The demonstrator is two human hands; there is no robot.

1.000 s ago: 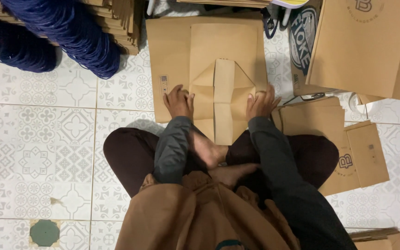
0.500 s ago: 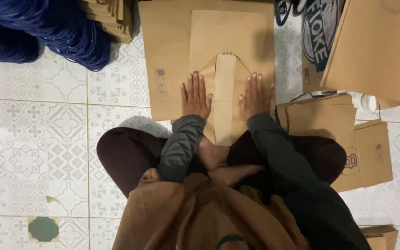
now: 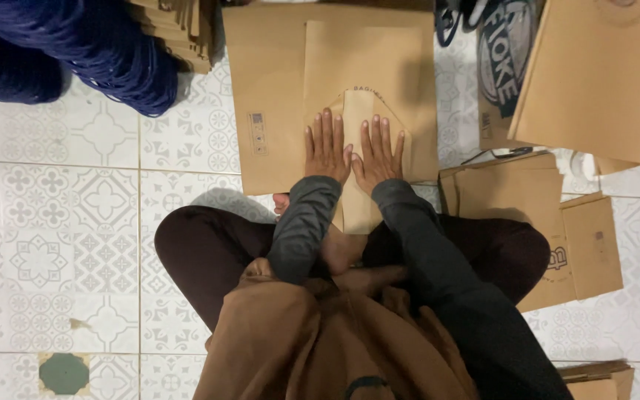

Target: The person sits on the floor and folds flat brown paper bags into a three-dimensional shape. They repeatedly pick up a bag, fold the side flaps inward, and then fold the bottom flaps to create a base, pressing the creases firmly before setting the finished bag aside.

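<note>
I sit cross-legged on a patterned tile floor. A brown paper bag piece [image 3: 364, 111] with folded flaps lies flat in front of me on a larger brown cardboard sheet [image 3: 268, 89]. My left hand [image 3: 326, 147] and my right hand [image 3: 376, 152] rest side by side on the folded flaps, palms down, fingers straight and close together. Both press flat on the paper and grip nothing. My grey sleeves run back to my lap.
A stack of folded brown paper bags [image 3: 527, 192] lies at my right knee. Large cardboard sheets [image 3: 601, 74] lean at the upper right. Dark blue bundles [image 3: 90, 44] and a cardboard stack [image 3: 179, 30] sit at the upper left. Tiles [image 3: 53, 222] spread to my left.
My hands have moved from the outer edges of the folded paper inward, and now lie next to each other over its middle. The view has shifted slightly.
</note>
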